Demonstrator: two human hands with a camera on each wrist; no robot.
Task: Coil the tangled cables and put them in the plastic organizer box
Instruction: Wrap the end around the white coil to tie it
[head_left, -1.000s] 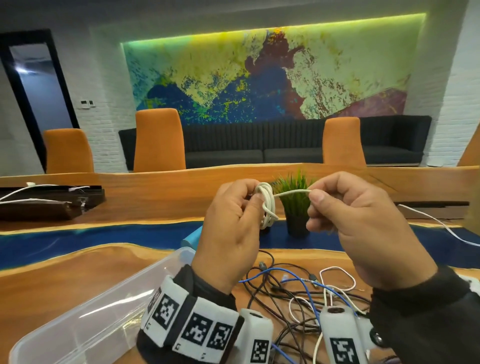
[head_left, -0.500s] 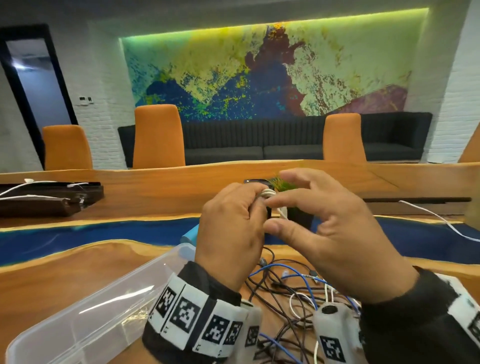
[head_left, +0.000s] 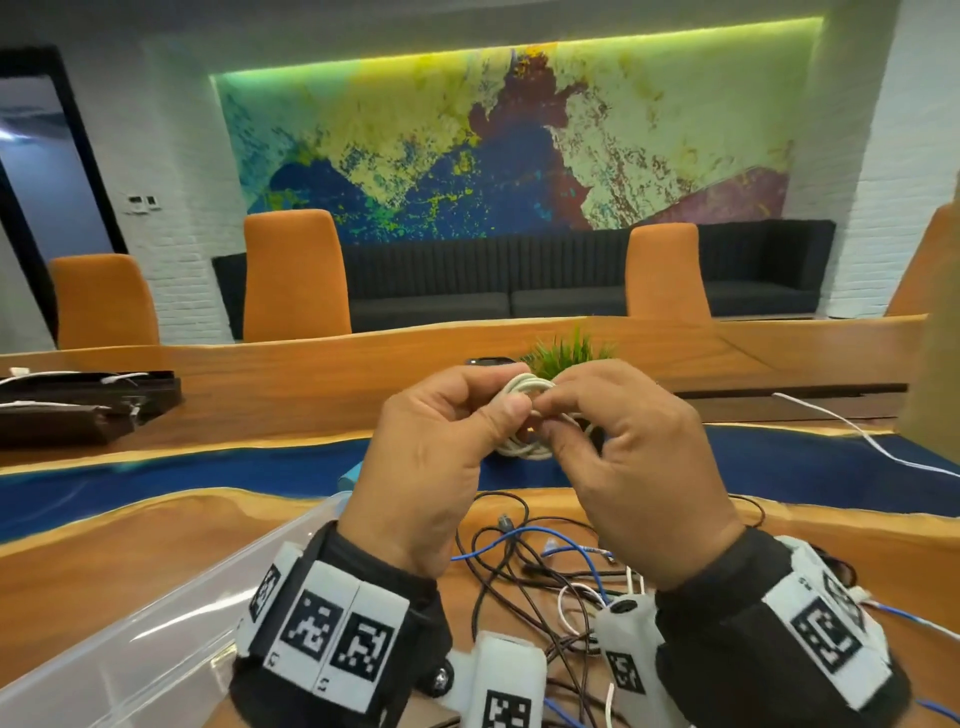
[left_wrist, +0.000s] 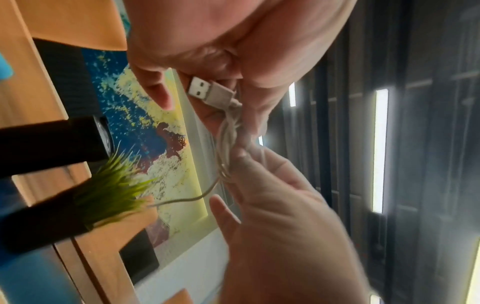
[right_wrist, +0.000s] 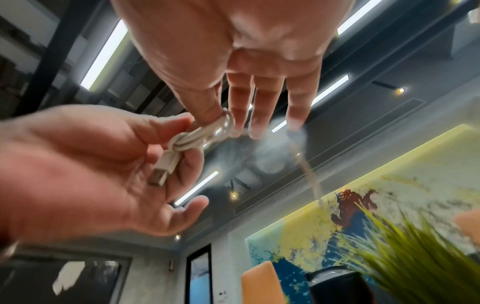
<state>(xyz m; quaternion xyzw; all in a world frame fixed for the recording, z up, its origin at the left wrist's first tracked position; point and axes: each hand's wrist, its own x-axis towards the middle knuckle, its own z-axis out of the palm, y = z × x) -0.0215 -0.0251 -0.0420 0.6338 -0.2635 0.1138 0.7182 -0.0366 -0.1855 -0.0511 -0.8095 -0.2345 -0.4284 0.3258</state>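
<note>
The desk (head_left: 130, 540) in front of you is smooth wood w/ a glossy blue resin strip running across it. At its near-left corner sits the plastic organizer box (head_left: 156, 623), clear, thin-walled, rounded rim. Right of the box, by the near edge, lies the tangled cables (head_left: 524, 577) pile: thin black, blue & white leads looped over each other. Further back, behind your hands, is a spiky green plant (head_left: 566, 353) in a dark pot.

You're holding the white cable (head_left: 524, 389) above the tangle, wound into a small round coil, rubbery & matte. Your left hand (head_left: 431, 467) pinches one side of the coil btwn thumb & curled fingers; its flat USB plug (left_wrist: 207, 90) lies against those fingers. Your right hand (head_left: 639, 467) pinches the coil's other side w/ thumb & index, other three fingers nearly straight & spread, touching nothing. A loose tail (left_wrist: 187, 197) trails off the coil.
</note>
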